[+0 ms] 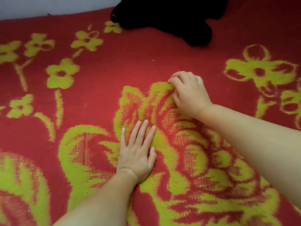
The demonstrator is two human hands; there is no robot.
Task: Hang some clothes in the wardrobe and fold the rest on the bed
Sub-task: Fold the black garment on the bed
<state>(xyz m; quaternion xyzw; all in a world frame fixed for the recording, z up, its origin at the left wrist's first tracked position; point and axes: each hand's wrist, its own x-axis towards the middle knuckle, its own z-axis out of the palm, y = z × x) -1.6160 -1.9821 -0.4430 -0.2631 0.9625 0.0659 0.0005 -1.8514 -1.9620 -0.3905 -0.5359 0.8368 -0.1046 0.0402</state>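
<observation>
Left hand (136, 154) flat, pressing blanket (97, 98); right hand (189, 90) ahead, fingers curled, pinching pile: smooth outward before folding.

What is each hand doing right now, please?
Left hand: open, flat on the red blanket.
Right hand: fingers curled, pinching the blanket.

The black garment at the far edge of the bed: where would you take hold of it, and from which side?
Probably the rounded lobe of the black garment that juts toward the person over the red floral blanket. It is the nearest, most exposed part, so come from the near side, likely with the right hand, which is closer than the flat left hand. The bunched fabric hides any collar or seam.
</observation>
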